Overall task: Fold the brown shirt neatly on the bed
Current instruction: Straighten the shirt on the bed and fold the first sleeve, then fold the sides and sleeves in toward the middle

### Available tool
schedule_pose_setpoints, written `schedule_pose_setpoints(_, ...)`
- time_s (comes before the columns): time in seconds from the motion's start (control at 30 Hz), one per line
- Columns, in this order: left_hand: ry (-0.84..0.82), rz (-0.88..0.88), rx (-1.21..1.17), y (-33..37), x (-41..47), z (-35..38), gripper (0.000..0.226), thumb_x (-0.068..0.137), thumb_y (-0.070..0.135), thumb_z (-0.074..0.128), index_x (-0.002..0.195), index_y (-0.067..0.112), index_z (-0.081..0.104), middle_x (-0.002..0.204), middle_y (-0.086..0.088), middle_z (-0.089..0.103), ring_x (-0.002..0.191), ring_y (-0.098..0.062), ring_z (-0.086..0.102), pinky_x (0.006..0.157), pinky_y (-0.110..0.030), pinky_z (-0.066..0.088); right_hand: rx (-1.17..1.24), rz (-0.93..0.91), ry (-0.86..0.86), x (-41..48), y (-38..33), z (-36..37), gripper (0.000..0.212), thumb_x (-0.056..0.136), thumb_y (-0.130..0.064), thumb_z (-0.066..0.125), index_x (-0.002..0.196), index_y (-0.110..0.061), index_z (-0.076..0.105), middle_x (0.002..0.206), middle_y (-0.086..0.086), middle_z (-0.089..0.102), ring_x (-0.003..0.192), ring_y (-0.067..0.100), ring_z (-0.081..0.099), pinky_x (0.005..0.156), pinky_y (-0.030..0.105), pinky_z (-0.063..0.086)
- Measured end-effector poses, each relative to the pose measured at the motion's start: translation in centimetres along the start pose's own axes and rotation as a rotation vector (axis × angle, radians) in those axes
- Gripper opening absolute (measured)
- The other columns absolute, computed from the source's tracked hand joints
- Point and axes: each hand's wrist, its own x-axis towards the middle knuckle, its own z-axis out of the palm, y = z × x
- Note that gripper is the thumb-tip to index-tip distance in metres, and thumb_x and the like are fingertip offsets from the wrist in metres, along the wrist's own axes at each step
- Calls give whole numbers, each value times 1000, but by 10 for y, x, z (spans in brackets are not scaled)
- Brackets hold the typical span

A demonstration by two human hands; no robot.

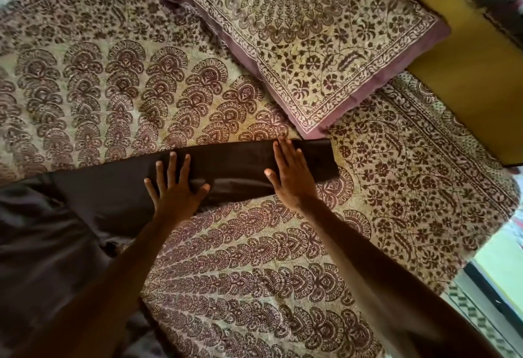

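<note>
The brown shirt [93, 202] lies on the patterned bed sheet [254, 272], its body bunched at the left and lower left. One sleeve [235, 165] stretches out flat to the right, ending in a cuff near the pillow's corner. My left hand [175, 188] rests flat on the sleeve close to the shirt's body, fingers spread. My right hand [291, 173] presses flat on the sleeve nearer the cuff, fingers together and pointing away from me. Neither hand grips the cloth.
A pillow [311, 40] in a matching print with a pink border lies at the back right, its corner just above the cuff. A yellow wall [467, 74] borders the bed on the right. A floor strip and doorway show at lower right.
</note>
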Motion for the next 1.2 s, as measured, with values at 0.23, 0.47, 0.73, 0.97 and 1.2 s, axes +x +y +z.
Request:
schedule_pose_setpoints(0.23,363,22,-320,-57,-50,-39,38,85,17,60,122,20,58,120,-6,58,111,-29,53,94,-39,41,217,100,299,-9,-111,-11,24,91,-19,56,113,-14,65,114,9,64,111,28,55,96,41,47)
schedule_pose_setpoints(0.47,417,-174,-472,-189,-146,-73,35,82,29,49,106,13,69,106,-6,69,100,-26,63,92,-36,49,537,-112,-68,-56,-294,42,24,92,-24,51,110,-22,65,107,2,68,101,20,64,86,39,53)
schedule_pose_setpoints(0.73,472,-506,-700,-388,-272,-92,19,89,17,58,99,31,67,88,8,70,76,-10,65,72,-25,52,730,-46,-200,-146,-495,119,15,90,-15,59,94,-23,72,85,-9,72,78,5,66,70,14,49)
schedule_pose_setpoints(0.97,692,-558,-502,-544,-357,-101,24,83,16,54,104,19,64,105,-7,62,100,-30,58,89,-38,44,738,-63,-248,-213,-636,205,15,90,-16,59,96,-24,69,82,-11,69,75,-4,63,66,7,44)
schedule_pose_setpoints(1.2,360,-820,-348,-599,-350,-112,87,75,71,54,141,17,35,150,-17,29,140,-36,23,110,-57,24,545,-176,-215,-194,-728,244,24,87,-11,56,108,-15,67,97,1,72,88,13,67,82,28,52)
